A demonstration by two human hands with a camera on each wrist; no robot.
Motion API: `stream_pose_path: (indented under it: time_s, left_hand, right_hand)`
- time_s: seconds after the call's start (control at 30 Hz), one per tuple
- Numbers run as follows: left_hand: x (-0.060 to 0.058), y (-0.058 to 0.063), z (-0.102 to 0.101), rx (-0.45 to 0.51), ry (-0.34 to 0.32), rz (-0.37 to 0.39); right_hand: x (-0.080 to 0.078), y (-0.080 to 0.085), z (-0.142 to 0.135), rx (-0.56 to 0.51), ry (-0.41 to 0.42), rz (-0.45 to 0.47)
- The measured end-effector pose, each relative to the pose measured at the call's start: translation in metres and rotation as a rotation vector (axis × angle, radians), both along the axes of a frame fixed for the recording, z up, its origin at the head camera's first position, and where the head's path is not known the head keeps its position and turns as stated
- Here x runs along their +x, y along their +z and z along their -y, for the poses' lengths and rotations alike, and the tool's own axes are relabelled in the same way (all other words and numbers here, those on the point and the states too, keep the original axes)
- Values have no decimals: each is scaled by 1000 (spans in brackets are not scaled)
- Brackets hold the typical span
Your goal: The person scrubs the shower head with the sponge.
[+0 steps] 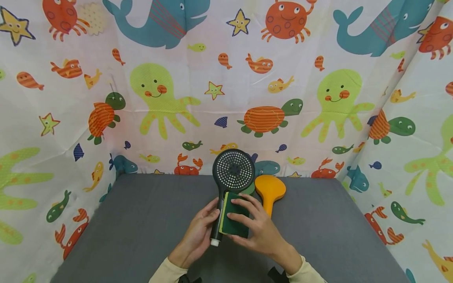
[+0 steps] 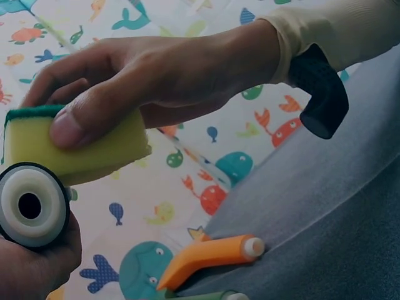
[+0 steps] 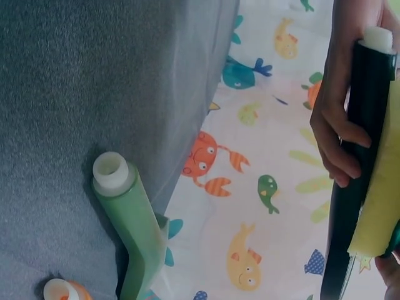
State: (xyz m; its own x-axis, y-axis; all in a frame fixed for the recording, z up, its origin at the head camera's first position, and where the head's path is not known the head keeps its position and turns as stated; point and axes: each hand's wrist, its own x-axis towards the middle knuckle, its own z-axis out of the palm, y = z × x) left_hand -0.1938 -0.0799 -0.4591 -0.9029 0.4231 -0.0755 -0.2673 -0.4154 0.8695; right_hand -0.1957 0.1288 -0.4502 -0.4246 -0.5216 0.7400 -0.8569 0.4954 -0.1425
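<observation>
My left hand grips the handle of a black shower head, its round perforated face turned toward me and its white threaded end pointing down. In my right hand is a sponge, yellow with a dark green scouring side. The sponge's yellow side lies along the shower head's handle. In the left wrist view, the right thumb presses the edge of the sponge, just above the handle's open end. The right wrist view shows left-hand fingers curled round the black handle.
An orange shower head lies on the grey table behind my right hand. A green shower head lies beside it, mostly hidden in the head view. A curtain printed with sea animals surrounds the table's back and sides.
</observation>
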Motion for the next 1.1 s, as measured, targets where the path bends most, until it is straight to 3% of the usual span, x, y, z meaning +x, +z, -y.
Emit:
stream_pose_path:
  time_s: [0.27,0.57,0.83,1.1]
  left_hand:
    - [1,2,1,41,-26,-2]
    - [3,0,1,57,-29,-4]
    - [4,2,-1,57,-38,-31]
    - [1,3,-2,62,-32,-7]
  right_hand:
    - [4,1,1,8,32,-11]
    - [-1,7,-3,42,-3,17]
    - [-9,13,-7,23,-16,29]
    - [-7,8,-5,-17,-2,25]
